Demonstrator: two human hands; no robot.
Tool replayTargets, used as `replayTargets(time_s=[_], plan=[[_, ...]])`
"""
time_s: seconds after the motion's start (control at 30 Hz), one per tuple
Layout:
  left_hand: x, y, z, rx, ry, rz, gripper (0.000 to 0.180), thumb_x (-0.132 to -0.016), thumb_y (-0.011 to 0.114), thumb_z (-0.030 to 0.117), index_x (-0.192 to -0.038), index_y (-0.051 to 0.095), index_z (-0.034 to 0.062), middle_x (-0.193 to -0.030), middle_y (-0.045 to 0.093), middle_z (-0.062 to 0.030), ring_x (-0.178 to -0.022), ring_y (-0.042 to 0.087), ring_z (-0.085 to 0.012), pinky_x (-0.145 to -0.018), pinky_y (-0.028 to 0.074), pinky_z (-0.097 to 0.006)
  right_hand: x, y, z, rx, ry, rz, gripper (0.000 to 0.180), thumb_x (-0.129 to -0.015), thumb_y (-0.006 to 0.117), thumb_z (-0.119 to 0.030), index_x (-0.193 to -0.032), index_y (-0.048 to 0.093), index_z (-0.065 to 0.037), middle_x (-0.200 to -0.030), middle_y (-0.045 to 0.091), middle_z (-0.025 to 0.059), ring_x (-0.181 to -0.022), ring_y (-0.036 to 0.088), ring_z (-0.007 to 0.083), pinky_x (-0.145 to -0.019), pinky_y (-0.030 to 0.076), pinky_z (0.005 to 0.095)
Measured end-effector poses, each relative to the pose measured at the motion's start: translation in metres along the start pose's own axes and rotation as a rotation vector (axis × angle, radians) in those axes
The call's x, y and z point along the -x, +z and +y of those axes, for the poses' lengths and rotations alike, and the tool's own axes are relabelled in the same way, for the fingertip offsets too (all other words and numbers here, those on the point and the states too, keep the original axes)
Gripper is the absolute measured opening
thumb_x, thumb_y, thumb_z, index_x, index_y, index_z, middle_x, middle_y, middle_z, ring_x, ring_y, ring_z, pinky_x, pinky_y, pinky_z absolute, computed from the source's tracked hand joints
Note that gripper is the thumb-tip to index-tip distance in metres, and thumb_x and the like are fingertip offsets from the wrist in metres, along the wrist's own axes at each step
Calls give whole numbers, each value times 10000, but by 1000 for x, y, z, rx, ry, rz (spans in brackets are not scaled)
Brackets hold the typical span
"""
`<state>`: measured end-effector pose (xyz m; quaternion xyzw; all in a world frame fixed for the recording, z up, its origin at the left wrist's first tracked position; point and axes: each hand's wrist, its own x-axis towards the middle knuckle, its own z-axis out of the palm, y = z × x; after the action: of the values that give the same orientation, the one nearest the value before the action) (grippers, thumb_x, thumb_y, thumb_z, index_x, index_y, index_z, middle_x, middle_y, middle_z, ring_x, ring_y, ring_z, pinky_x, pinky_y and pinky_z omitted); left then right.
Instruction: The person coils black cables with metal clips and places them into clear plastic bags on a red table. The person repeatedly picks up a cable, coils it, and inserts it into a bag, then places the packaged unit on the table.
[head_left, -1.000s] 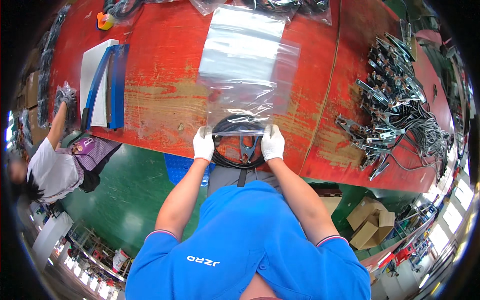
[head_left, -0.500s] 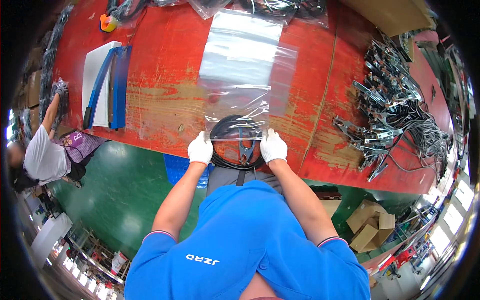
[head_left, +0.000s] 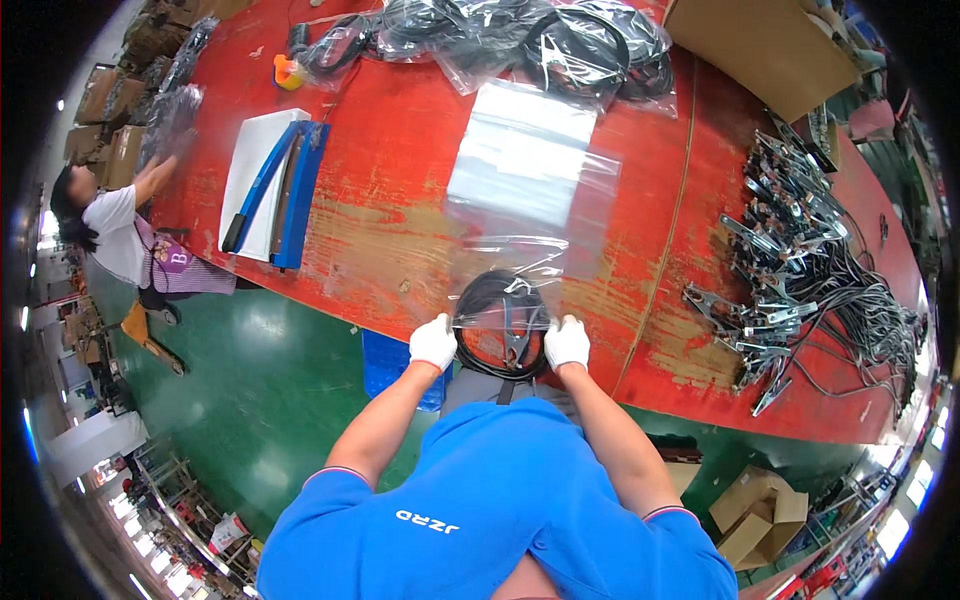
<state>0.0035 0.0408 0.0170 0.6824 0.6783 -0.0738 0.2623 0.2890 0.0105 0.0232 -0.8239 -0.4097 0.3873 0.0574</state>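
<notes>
My left hand (head_left: 433, 342) and my right hand (head_left: 567, 342), both in white gloves, pinch the two sides of a clear plastic bag (head_left: 507, 252) at its near edge. A coil of black cable (head_left: 462, 338) lies between them at the table's front edge. The far part of the coil shows through the film, while its near part is outside the bag. Inside the ring of cable sits a metal spring clamp (head_left: 515, 345). Just beyond, a stack of flat clear bags (head_left: 522, 150) rests on the worn red table (head_left: 390, 215).
A blue-armed paper cutter (head_left: 290, 200) stands left, near an orange tape dispenser (head_left: 288, 73). Bagged cable coils (head_left: 575, 50) line the far side. Clamps with cables (head_left: 790, 260) are heaped right. A cardboard box (head_left: 765, 515) is on the floor. A co-worker (head_left: 120, 225) stands far left.
The view has shifted, so the table appears lower and further right. My hands keep their grip on the bag around the coil. The co-worker's arms and body have changed position.
</notes>
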Motion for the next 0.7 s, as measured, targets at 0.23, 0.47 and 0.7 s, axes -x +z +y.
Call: replayTargets(time_s=[0.23,0.47,0.7], plan=[[49,23,2,-66,55,-39,202,-953,528,232,-947,650,71,-844,726,-222,-802,714,-428,-719,543,-547,3,13,30,-19,-6,-10,398,-999,516,-347,-964,698,5,-1047,702,319,-967,699,482,-894,558,540],[69,-24,2,628,-140,-375,274,-971,570,246,-884,671,6,-724,690,-154,-637,678,-284,-625,539,-452,54,5,41,-24,-251,-166,380,-945,573,-329,-817,699,6,-970,699,282,-946,682,443,-874,526,528],[22,-186,13,699,146,64,351,-994,485,205,-704,608,49,-639,595,-60,-528,560,-162,-497,451,-337,66,-148,-130,-455,-381,-343,453,-1008,513,-401,-1045,774,-32,-937,724,247,-890,715,379,-829,537,464]])
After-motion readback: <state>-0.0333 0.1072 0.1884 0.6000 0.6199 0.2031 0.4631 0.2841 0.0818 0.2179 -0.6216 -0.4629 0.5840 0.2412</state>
